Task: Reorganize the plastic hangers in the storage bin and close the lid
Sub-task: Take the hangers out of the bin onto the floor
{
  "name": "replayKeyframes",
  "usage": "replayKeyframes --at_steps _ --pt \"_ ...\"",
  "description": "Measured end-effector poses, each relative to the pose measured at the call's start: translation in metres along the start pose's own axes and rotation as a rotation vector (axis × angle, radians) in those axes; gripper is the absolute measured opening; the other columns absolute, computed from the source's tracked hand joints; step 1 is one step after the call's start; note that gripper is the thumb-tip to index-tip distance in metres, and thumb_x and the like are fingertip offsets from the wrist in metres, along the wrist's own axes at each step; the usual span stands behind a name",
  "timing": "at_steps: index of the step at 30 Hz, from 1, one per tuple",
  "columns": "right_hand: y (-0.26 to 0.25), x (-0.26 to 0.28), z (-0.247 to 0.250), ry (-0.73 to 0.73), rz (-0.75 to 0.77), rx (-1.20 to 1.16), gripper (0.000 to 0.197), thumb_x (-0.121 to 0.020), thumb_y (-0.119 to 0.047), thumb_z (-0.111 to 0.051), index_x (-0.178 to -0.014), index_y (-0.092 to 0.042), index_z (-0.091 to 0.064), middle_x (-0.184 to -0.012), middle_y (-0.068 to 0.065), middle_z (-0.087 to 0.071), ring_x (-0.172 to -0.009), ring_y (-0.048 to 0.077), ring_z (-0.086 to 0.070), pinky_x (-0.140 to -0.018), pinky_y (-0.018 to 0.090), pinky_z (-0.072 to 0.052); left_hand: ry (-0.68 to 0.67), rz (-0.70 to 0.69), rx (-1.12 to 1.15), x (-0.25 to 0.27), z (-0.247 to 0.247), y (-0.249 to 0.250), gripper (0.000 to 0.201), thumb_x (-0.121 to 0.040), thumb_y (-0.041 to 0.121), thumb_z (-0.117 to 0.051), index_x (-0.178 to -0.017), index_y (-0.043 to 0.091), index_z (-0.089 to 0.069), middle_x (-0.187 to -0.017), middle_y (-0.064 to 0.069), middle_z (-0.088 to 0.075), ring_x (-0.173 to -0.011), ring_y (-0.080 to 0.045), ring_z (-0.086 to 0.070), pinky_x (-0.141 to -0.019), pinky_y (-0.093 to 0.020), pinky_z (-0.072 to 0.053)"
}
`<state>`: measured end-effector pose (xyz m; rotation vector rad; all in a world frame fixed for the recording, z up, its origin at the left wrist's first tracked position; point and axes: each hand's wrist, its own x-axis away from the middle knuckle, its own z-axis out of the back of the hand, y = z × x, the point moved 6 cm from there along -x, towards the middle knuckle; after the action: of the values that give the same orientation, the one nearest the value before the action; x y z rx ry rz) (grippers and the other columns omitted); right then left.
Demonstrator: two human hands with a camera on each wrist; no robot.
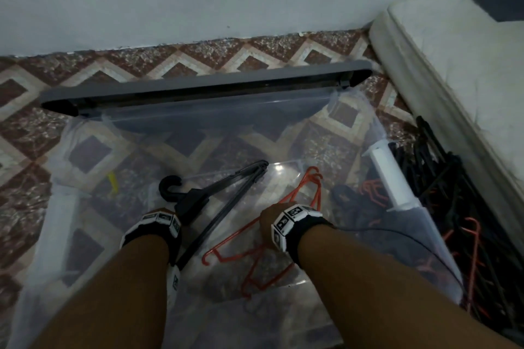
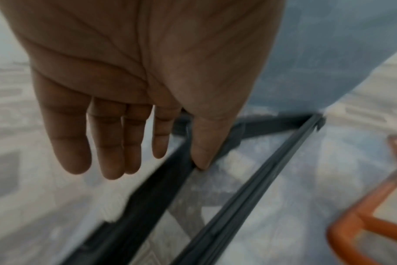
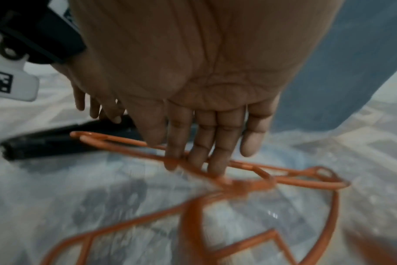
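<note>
Storage bin: clear plastic, open, on a patterned tile floor; both forearms reach down into it. Its right wall stands near a pale mattress, with a heap of spare black and orange hangers wedged in the strip between. Room to move is widest at the bin's left and far parts, where the bottom lies bare.

Lid: grey-rimmed, tipped back along the far edge, near the wall. Not yet closed; judged the last step.

Black hanger: lies inside the bin, hook to the left. The left hand hovers over it with fingers straight and relaxed, thumb tip touching one black arm; no grip.

Orange hangers: several, overlapping loosely, just right of the black one. The right hand has fingers extended, tips pressing down on an orange bar; nothing pinched.

Step in hand, as judged: laying hangers flat on the bin bottom, early in the job. Next move likely calls for fetching from the outside heap over the right rim, minding hooks that may snag on it.
</note>
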<state>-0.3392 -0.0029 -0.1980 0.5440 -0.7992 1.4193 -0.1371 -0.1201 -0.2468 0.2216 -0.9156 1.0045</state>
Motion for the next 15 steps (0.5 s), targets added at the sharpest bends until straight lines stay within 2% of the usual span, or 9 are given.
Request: replayKeyframes --at_steps 3,5,6,7,8,9,11,13,15 --pt "-0.004 0.027 0.028 0.145 0.066 0.042 0.032 -0.095 -0.031 -0.057 -0.111 -0.006 -0.068 -0.117 0.013 -0.066 -0.109 0.03 -0.063 -0.085 0.034 -0.049 0.065 -0.029 0.052 0.023 0.016 -0.008 0.032 -0.1 0.024 -0.047 -0.127 0.009 -0.052 -0.127 -0.011 -0.059 -0.105 -0.024 -0.059 -0.094 -0.035 -0.049" --pt "-0.007 0.052 0.048 0.213 0.08 -0.028 0.039 -0.097 -0.037 -0.053 -0.115 -0.006 -0.068 -0.118 0.014 -0.066 -0.108 0.029 -0.062 -0.082 0.024 -0.043 0.18 -0.021 0.145 0.05 0.036 -0.016 0.026 -0.102 0.027 -0.044 -0.12 0.013 -0.058 -0.12 -0.015 -0.063 -0.095 -0.024 -0.059 -0.088 -0.034 -0.049" --pt "-0.007 0.066 0.056 0.222 0.078 -0.058 0.041 -0.096 -0.041 -0.052 -0.113 -0.009 -0.069 -0.116 0.013 -0.068 -0.106 0.028 -0.063 -0.079 0.018 -0.039 0.198 -0.009 0.209 0.065 0.044 -0.02 0.024 -0.103 0.03 -0.043 -0.113 0.016 -0.06 -0.115 -0.016 -0.064 -0.095 -0.026 -0.06 -0.088 -0.037 -0.05" --pt "-0.006 0.079 0.064 0.249 0.084 -0.068 0.043 -0.093 -0.047 -0.052 -0.108 -0.011 -0.071 -0.111 0.012 -0.069 -0.101 0.028 -0.064 -0.082 0.018 -0.041 0.238 -0.005 0.288 0.076 0.051 -0.024 0.031 -0.103 0.034 -0.042 -0.113 0.014 -0.063 -0.113 -0.015 -0.065 -0.098 -0.029 -0.062 -0.09 -0.04 -0.05" --pt "-0.004 0.095 0.072 0.253 0.063 -0.097 0.046 -0.089 -0.052 -0.055 -0.103 -0.012 -0.072 -0.105 0.011 -0.071 -0.096 0.029 -0.065 -0.085 0.023 -0.047 0.263 0.016 0.394 0.09 0.06 -0.03 0.035 -0.103 0.037 -0.042 -0.115 0.013 -0.065 -0.114 -0.015 -0.065 -0.103 -0.032 -0.062 -0.091 -0.041 -0.05" --pt "-0.002 0.109 0.078 0.265 0.058 -0.132 0.045 -0.086 -0.052 -0.06 -0.1 -0.012 -0.073 -0.1 0.011 -0.072 -0.091 0.029 -0.065 -0.083 0.029 -0.051 0.288 0.021 0.503 0.103 0.069 -0.033 0.039 -0.102 0.038 -0.044 -0.116 0.01 -0.065 -0.116 -0.015 -0.065 -0.107 -0.034 -0.062 -0.09 -0.039 -0.051" --pt "-0.001 0.141 0.091 0.285 0.059 -0.177 0.031 -0.083 -0.042 -0.069 -0.099 -0.016 -0.075 -0.094 0.004 -0.073 -0.087 0.023 -0.066 -0.079 0.028 -0.051 0.366 -0.043 0.772 0.14 0.091 -0.036 0.041 -0.099 0.042 -0.046 -0.107 0.008 -0.068 -0.111 -0.017 -0.069 -0.102 -0.034 -0.065 -0.085 -0.037 -0.052" --pt "-0.001 0.17 0.103 0.292 0.053 -0.216 0.022 -0.081 -0.029 -0.072 -0.102 -0.023 -0.075 -0.093 -0.001 -0.073 -0.088 0.019 -0.068 -0.083 0.029 -0.053 0.526 -0.168 0.99 0.176 0.12 -0.036 0.048 -0.094 0.058 -0.044 -0.098 0.017 -0.069 -0.1 -0.01 -0.072 -0.092 -0.031 -0.068 -0.084 -0.041 -0.055" --pt "-0.002 0.196 0.115 0.337 0.059 -0.222 0.022 -0.081 -0.025 -0.07 -0.103 -0.025 -0.074 -0.088 -0.003 -0.073 -0.08 0.014 -0.067 -0.079 0.027 -0.053 0.556 -0.305 1.1 0.216 0.142 -0.029 0.055 -0.084 0.072 -0.045 -0.096 0.024 -0.068 -0.095 -0.001 -0.072 -0.084 -0.026 -0.07 -0.079 -0.042 -0.058"
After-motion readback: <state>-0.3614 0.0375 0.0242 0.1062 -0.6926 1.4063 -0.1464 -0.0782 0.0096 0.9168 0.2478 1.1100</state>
